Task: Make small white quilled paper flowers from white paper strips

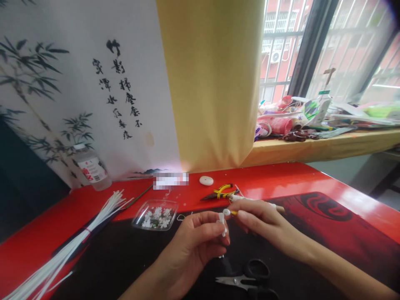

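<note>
Near the middle of the mat, my left hand (203, 235) pinches a small white piece (223, 223) between thumb and fingers. More tiny white tips show below its curled fingers. Close on the right, my right hand (261, 218) has its thumb and index finger closed on a thin yellow item (233, 213). The left end of that item meets a small round white part (226, 212) at the top of the white piece. Black-handled scissors (239, 281) lie just below the hands. Yellow-and-black pliers (221, 192) rest behind them.
A clear tray (155, 227) holds white flower shapes. White strips (78, 243) lie in a tied bundle at left, near a clear jar (93, 168). A white oval object (206, 181) sits at the back of the red table (281, 177). Clutter fills the window ledge (325, 146).
</note>
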Demonstrator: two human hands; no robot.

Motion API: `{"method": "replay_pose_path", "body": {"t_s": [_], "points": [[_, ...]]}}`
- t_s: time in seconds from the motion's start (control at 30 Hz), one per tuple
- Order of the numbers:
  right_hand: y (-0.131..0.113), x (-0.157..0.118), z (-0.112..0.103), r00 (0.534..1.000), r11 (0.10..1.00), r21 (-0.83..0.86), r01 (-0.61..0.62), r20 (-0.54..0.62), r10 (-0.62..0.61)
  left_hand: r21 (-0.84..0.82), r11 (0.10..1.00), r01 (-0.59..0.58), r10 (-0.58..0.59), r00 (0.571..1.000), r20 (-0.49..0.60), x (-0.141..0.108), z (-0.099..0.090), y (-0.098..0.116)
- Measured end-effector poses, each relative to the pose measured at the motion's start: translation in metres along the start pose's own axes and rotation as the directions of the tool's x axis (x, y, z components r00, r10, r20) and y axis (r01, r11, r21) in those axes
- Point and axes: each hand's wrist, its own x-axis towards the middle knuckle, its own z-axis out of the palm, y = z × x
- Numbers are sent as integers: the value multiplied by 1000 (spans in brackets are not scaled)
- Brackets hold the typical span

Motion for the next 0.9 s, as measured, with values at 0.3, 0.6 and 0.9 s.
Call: {"method": "replay_pose_path", "body": {"t_s": [0.3, 0.6, 0.9], "points": [[-4, 1, -1, 995, 999, 7, 49, 88, -49, -19, 999, -26, 26, 999, -32, -3, 0, -2], [5, 6, 1, 992, 993, 24, 113, 59, -114, -23, 1000, 9, -9, 1000, -23, -4, 4, -4], [9, 5, 1, 937, 947, -144, 288, -160, -310, -26, 999, 27, -28, 1000, -12, -6, 8, -6]]}}
